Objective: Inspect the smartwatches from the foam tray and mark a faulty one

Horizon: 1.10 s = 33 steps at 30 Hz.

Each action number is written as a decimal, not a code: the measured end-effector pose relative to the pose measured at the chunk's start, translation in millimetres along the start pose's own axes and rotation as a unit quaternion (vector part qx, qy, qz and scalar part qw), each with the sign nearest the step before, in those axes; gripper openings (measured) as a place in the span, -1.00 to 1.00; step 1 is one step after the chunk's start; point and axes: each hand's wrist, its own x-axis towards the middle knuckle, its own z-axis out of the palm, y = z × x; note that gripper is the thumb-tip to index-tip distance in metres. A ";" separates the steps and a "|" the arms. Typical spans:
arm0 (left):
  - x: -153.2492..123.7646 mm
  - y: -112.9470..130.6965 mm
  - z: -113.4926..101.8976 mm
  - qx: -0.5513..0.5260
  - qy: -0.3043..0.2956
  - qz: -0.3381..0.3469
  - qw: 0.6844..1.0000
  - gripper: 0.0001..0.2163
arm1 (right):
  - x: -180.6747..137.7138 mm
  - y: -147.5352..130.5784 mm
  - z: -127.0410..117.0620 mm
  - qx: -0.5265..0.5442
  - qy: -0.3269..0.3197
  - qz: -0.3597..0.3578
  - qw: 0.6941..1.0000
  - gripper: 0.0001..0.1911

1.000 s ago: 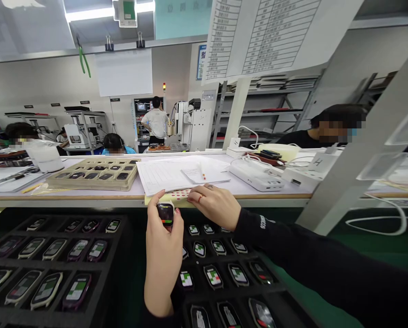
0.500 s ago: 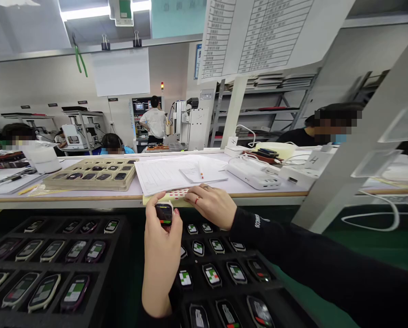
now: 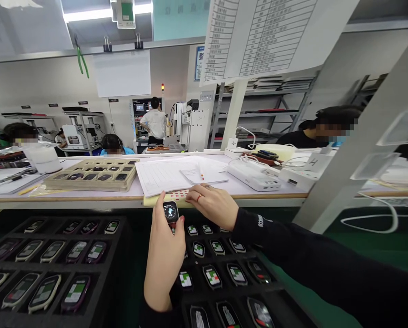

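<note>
My left hand (image 3: 164,257) is closed around a strapless smartwatch (image 3: 171,212), held upright between thumb and fingers, its lit screen showing a round dial. To its right, my right hand (image 3: 214,204) rests at the shelf's front edge with fingers bent together over a yellow sheet of red arrow stickers (image 3: 178,196). Whatever its fingertips may pinch is too small to make out. Below both hands lies a black foam tray (image 3: 279,314) of smartwatches, many with green and white screens. A second black foam tray (image 3: 103,273) with more watches sits at the left.
On the white shelf (image 3: 220,193) stand a beige tray of dark watch parts (image 3: 121,184), papers (image 3: 159,175), a pen (image 3: 201,171) and a white power strip (image 3: 255,175). A slanted metal post (image 3: 347,150) rises at the right. Other people sit and stand beyond.
The watch screen has switched from a dark display with a red and green strip to a round dial. My left hand has shifted slightly right; my right hand stays at the sticker sheet.
</note>
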 end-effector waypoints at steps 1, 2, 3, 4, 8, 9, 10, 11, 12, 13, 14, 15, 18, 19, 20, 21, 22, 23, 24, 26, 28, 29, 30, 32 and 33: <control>0.3 -1.9 0.6 0.004 -0.008 0.007 1.000 -0.45 | 0.7 -0.2 -0.4 0.002 -0.008 0.000 1.000 -0.93; 0.6 -3.6 1.0 0.006 -0.015 0.016 1.000 -0.45 | 1.3 -0.2 -1.0 0.009 -0.016 0.004 1.000 -0.93; 1.1 -5.2 1.4 0.008 -0.019 0.025 0.999 -0.45 | 1.9 0.0 -2.1 0.024 -0.022 0.012 0.999 -0.93; 1.6 -6.5 1.7 0.011 -0.023 0.033 0.999 -0.44 | 2.6 0.4 -4.0 0.048 -0.028 0.026 0.998 -0.93; 3.6 -8.0 2.6 0.021 -0.031 0.042 0.998 -0.43 | 7.0 0.6 -21.8 0.222 -0.027 0.099 0.970 -0.90; 3.7 -7.7 2.9 0.024 -0.035 0.042 0.998 -0.42 | 8.4 -0.7 -28.7 0.270 -0.029 0.096 0.958 -0.89; 3.7 -7.2 3.3 0.026 -0.040 0.045 0.998 -0.42 | 9.8 -2.8 -35.8 0.307 -0.034 0.083 0.947 -0.89; 3.4 -6.6 3.7 0.027 -0.047 0.048 0.997 -0.41 | 11.2 -5.6 -42.8 0.331 -0.042 0.064 0.940 -0.89; 3.0 -6.0 4.2 0.026 -0.057 0.053 0.997 -0.41 | 12.4 -8.9 -49.1 0.342 -0.051 0.045 0.937 -0.88; 2.5 -5.5 4.6 0.022 -0.070 0.058 0.996 -0.41 | 13.5 -12.2 -54.2 0.341 -0.057 0.028 0.938 -0.88; 1.9 -5.1 4.9 0.017 -0.082 0.063 0.994 -0.41 | 14.5 -15.0 -57.7 0.333 -0.061 0.017 0.941 -0.88; 1.3 -4.6 5.0 0.012 -0.092 0.066 0.994 -0.42 | 15.4 -16.6 -59.7 0.322 -0.061 0.011 0.945 -0.88; -0.7 -2.6 3.8 0.003 -0.111 0.060 0.992 -0.42 | 19.1 -10.1 -56.9 0.277 -0.017 0.015 0.961 -0.88; -1.6 -1.4 3.0 0.002 -0.116 0.054 0.992 -0.42 | 21.2 -3.4 -53.9 0.259 0.008 0.029 0.965 -0.85; -2.5 0.0 2.2 0.001 -0.123 0.046 0.991 -0.42 | 24.0 5.3 -50.4 0.241 0.026 0.050 0.969 -0.82; -3.4 1.8 1.6 -0.001 -0.130 0.039 0.991 -0.41 | 27.4 15.5 -46.4 0.222 0.034 0.079 0.971 -0.81; -4.3 3.6 1.3 -0.003 -0.136 0.033 0.990 -0.41 | 31.4 26.5 -42.1 0.201 0.022 0.117 0.972 -0.80; -5.1 5.5 1.4 -0.004 -0.138 0.030 0.990 -0.41 | 35.8 37.8 -37.4 0.181 -0.010 0.160 0.970 -0.80; -5.8 7.3 2.1 -0.005 -0.140 0.028 0.990 -0.42 | 40.4 48.7 -32.3 0.162 -0.051 0.205 0.964 -0.81; -6.7 9.9 4.7 -0.007 -0.144 0.030 0.989 -0.43 | 48.8 67.4 -20.2 0.135 -0.125 0.273 0.944 -0.83; -7.4 10.8 8.9 -0.007 -0.150 0.037 0.988 -0.44 | 55.1 80.2 -5.7 0.125 -0.160 0.312 0.928 -0.83; -7.7 10.7 11.3 -0.006 -0.153 0.043 0.987 -0.44 | 57.2 84.5 2.0 0.125 -0.172 0.328 0.920 -0.82; -7.9 10.4 13.8 -0.004 -0.156 0.050 0.986 -0.45 | 58.8 87.5 9.4 0.129 -0.185 0.343 0.912 -0.80; -8.5 9.5 18.8 0.002 -0.166 0.065 0.984 -0.46 | 61.1 90.8 21.8 0.150 -0.203 0.362 0.897 -0.79; -8.7 9.2 21.1 0.005 -0.172 0.073 0.982 -0.46 | 62.0 91.3 25.6 0.168 -0.207 0.366 0.892 -0.80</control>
